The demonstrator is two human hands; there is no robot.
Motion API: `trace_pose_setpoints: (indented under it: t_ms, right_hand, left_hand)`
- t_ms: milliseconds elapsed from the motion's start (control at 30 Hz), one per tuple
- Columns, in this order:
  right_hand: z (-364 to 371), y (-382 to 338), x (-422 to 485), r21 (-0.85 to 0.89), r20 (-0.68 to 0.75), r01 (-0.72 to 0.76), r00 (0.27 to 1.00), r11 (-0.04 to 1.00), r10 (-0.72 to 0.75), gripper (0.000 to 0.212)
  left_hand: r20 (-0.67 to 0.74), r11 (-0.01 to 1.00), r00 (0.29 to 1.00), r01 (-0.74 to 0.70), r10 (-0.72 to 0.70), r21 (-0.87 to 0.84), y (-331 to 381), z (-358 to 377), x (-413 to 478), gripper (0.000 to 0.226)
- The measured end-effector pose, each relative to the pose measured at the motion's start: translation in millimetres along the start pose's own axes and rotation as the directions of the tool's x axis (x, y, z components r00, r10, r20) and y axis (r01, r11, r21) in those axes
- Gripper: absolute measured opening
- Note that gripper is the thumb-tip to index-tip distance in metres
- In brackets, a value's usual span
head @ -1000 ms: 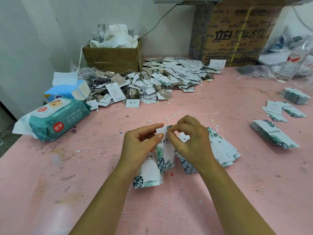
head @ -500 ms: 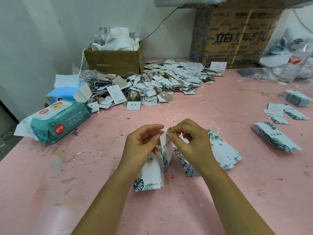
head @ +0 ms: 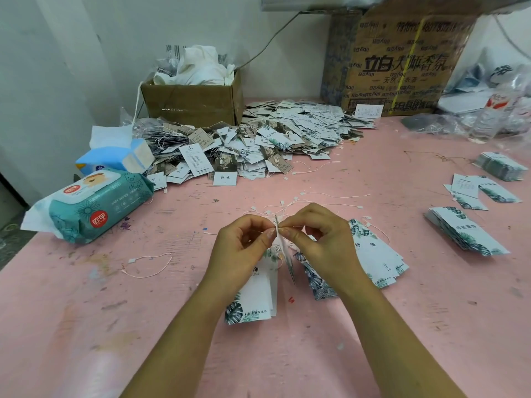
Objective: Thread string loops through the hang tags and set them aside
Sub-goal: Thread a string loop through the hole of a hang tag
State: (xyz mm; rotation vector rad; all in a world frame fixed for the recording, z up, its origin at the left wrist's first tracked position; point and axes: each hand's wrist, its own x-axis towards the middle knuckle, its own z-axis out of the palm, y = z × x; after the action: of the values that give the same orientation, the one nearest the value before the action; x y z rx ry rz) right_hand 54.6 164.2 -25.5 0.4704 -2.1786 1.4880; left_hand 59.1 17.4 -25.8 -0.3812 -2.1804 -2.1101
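Observation:
My left hand (head: 244, 248) and my right hand (head: 319, 239) meet over the pink table (head: 115, 326), fingertips pinching the top of a white hang tag (head: 288, 262) turned edge-on between them. A thin string runs across that pinch. Under my left hand lies a small stack of white tags with green leaf print (head: 253, 297). A fanned stack of the same tags (head: 370, 259) lies under and right of my right hand. Loose string loops (head: 321, 201) lie just beyond my fingers.
A large heap of strung tags (head: 258, 142) fills the back middle, before a small cardboard box (head: 192, 101) and a big printed carton (head: 402, 61). Wet wipes (head: 94, 205) and a tissue pack (head: 115, 156) sit left. More tag stacks (head: 465, 231) lie right. One loop (head: 149, 265) lies left.
The tag between my fingers has turned from face-on to edge-on, and both hands have closed tighter together at its top.

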Motion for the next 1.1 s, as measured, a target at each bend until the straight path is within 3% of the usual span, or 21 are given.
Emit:
trace_pose_setpoints:
  t_ms: [100,267,367,700,900,1000,1100]
  right_hand:
    - [0,0,0,-0.027,0.024,0.022,0.999,0.999,-0.021,0.023]
    - [2,-2,-2,-0.156,0.188,0.088,0.98,0.984,-0.058,0.026]
    - [0,-2,-2,-0.183,0.174,0.067,0.984,0.981,-0.035,0.022]
    - [-4,0,0,-0.182,0.107,0.063,0.993,0.981,-0.044,0.024]
    - [-5,8,2,-0.191,0.004,-0.058,0.998,0.98,0.06,0.018]
    - [-8,11,3,-0.205,-0.063,-0.096,0.994,0.974,0.085,0.01]
    - [-13,15,4,-0.196,-0.098,-0.17,0.983,0.966,0.153,0.008]
  left_hand:
    - [0.029,0.998,1.0,-0.003,0.001,0.059,-1,0,0,0.017]
    - [0.056,0.973,0.998,-0.031,0.018,0.228,-6,1,-2,0.017]
    - [0.035,0.966,0.999,-0.047,0.04,0.255,-6,-1,-1,0.018]
    - [-0.073,0.994,0.997,-0.002,-0.006,-0.107,3,-4,2,0.017]
    - [-0.029,0.841,0.994,0.075,-0.107,-0.536,8,-7,5,0.019]
    - [-0.041,0.769,0.99,0.082,-0.138,-0.634,9,-10,6,0.018]
    - [-0.074,0.759,0.984,0.077,-0.163,-0.646,9,-12,7,0.018]
